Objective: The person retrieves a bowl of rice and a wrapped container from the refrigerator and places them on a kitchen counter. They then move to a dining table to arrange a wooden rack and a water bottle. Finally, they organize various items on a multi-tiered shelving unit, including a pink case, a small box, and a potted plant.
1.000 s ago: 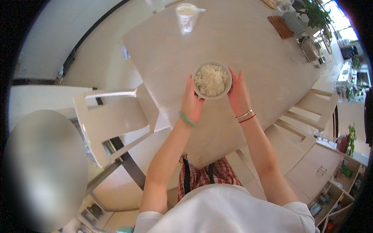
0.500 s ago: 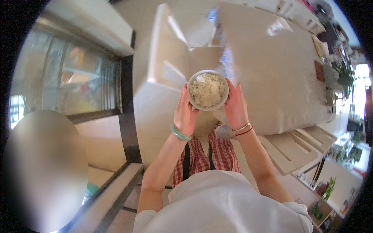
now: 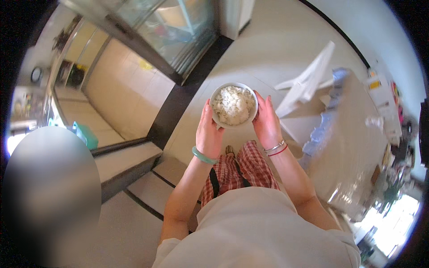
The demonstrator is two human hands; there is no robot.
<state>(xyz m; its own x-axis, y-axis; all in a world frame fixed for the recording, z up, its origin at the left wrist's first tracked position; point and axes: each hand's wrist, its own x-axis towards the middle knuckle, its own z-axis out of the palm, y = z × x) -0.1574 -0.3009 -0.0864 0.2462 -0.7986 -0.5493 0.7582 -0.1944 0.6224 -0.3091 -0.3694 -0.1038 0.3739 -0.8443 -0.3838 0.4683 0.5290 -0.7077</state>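
A white bowl (image 3: 233, 105) heaped with cooked white rice is carried in front of my body, above the floor. My left hand (image 3: 208, 131) cups its left side, with a green bangle on that wrist. My right hand (image 3: 267, 123) cups its right side, with a silver and a red bracelet on that wrist. Both hands press against the bowl's wall. Below them I see red checked trousers and a light top.
A pale table (image 3: 353, 147) lies to the right, with a white plastic chair (image 3: 308, 82) beside it and a blue cloth (image 3: 324, 127) on its edge. A black floor strip (image 3: 178, 107) leads to a glass door (image 3: 174, 27). Steps (image 3: 134, 169) descend at left.
I have turned away from the table with the bowl in both hands. The table went from under the bowl to the right, and the glass door and steps came into view.
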